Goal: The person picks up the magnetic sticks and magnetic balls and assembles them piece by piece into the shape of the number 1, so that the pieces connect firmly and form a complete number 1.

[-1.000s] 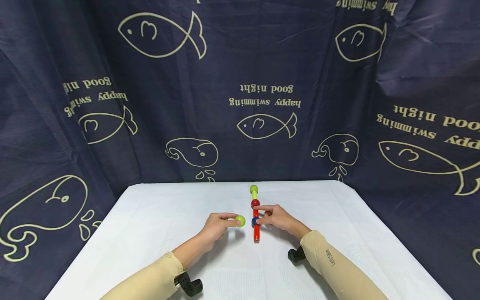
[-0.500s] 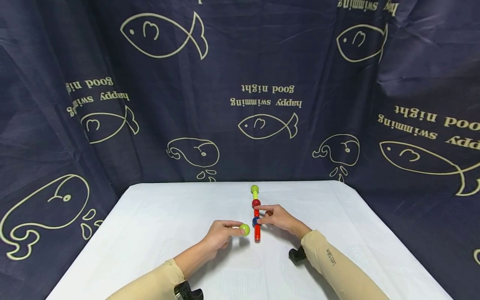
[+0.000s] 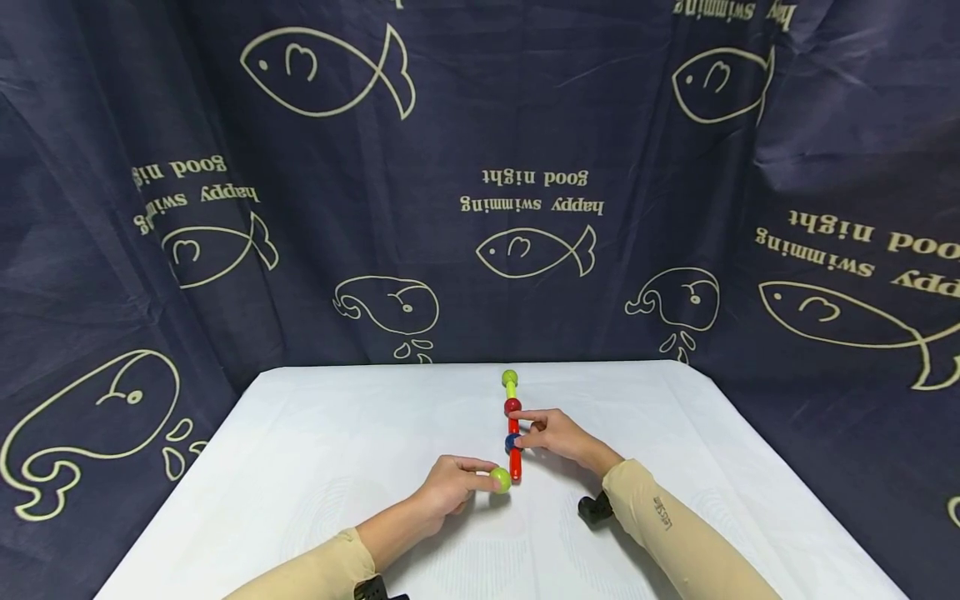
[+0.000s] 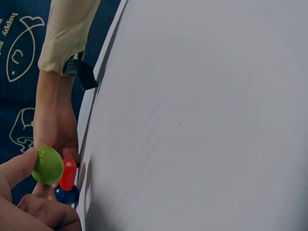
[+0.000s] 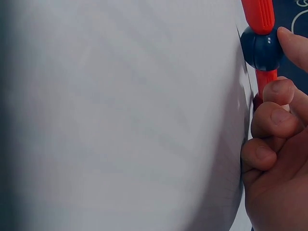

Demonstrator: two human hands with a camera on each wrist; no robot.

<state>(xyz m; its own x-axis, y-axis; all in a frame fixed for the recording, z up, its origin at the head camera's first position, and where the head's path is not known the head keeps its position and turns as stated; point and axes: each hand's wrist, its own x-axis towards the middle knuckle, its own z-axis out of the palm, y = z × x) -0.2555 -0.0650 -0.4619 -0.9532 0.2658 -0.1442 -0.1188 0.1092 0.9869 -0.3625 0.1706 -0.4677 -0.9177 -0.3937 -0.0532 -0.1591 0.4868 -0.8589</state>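
My left hand [image 3: 450,487] pinches a lime-green ball [image 3: 500,480] between thumb and fingers, beside the near end of a chain of magnetic-looking rods and balls. From near to far, the chain has a red rod [image 3: 515,467], a blue ball [image 3: 511,443], another red rod, a red ball [image 3: 512,407], a yellow-green rod [image 3: 512,390] and a green ball [image 3: 509,377]. With its thumb at the blue ball and index finger by the red ball, my right hand [image 3: 561,437] holds the chain. A small metallic spot shows on the near rod's end [image 4: 69,164] in the left wrist view.
A white-covered table [image 3: 360,417] lies under both hands. Behind it hangs a dark blue curtain [image 3: 450,125] with fish and whale drawings. Both forearms wear beige sleeves [image 3: 675,529], with black wrist devices [image 3: 595,508] below them.
My left hand has brought the lime-green ball toward me and to the right, from beside the blue ball to the near rod's end. The right hand keeps its place on the chain.
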